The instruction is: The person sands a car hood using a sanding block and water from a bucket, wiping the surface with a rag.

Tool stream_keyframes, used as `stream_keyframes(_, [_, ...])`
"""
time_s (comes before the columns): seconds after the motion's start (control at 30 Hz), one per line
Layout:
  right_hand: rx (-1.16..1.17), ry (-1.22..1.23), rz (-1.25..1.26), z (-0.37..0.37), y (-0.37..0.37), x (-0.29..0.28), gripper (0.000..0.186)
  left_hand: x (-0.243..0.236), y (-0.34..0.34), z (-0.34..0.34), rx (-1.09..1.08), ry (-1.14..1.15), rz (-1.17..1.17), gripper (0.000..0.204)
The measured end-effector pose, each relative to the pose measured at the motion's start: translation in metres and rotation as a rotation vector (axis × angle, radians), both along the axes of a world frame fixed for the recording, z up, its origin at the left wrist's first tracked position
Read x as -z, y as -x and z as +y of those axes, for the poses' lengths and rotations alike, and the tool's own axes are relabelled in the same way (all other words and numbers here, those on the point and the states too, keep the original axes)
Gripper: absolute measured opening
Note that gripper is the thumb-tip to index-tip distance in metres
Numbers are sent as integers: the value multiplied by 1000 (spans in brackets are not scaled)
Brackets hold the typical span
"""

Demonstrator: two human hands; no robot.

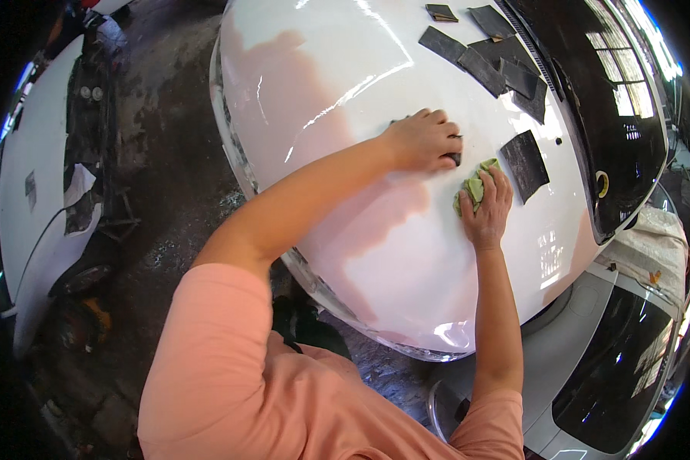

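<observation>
A white car bonnet (pixel 268 107) with pale pink patches fills the middle of the head view. My left hand (pixel 423 142) is curled over a dark pad, partly hidden under my fingers, on the middle of the bonnet. To its lower right, my right hand (pixel 488 211) grips a crumpled pale green cloth (pixel 469 192) against the paint. A loose dark abrasive sheet (pixel 524 166) lies just right of that hand. Several more dark sheets and pieces (pixel 445 47) lie toward the upper right of the bonnet, near the windscreen.
The windscreen (pixel 606 138) edges the bonnet on the right. Another white vehicle (pixel 32 184), partly stripped, stands left across the stained floor (pixel 153 115). A grey car (pixel 556 341) is at the lower right, beside a pale cover (pixel 652 253).
</observation>
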State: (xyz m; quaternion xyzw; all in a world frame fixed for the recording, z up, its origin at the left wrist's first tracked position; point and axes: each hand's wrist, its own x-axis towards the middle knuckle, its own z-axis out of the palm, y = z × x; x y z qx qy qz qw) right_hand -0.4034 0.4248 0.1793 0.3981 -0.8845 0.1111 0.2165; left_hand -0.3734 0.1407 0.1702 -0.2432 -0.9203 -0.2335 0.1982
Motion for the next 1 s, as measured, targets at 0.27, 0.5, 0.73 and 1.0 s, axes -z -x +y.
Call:
stream_keyframes(0.27, [3, 24, 10, -3, -2, -3, 54, 70, -176, -97, -198, -50, -45, 42])
stream_keyframes(0.5, [-4, 28, -7, -8, -2, -3, 55, -8, 0, -148, -780, -199, 120, 32])
stream_keyframes(0.73, [29, 5, -5, 8, 2, -5, 55, 56, -133, -12, -716, -145, 4, 40])
stream_keyframes(1.0, [-7, 28, -5, -5, 1, -2, 57, 23, -33, -161, -1049, -321, 34, 37])
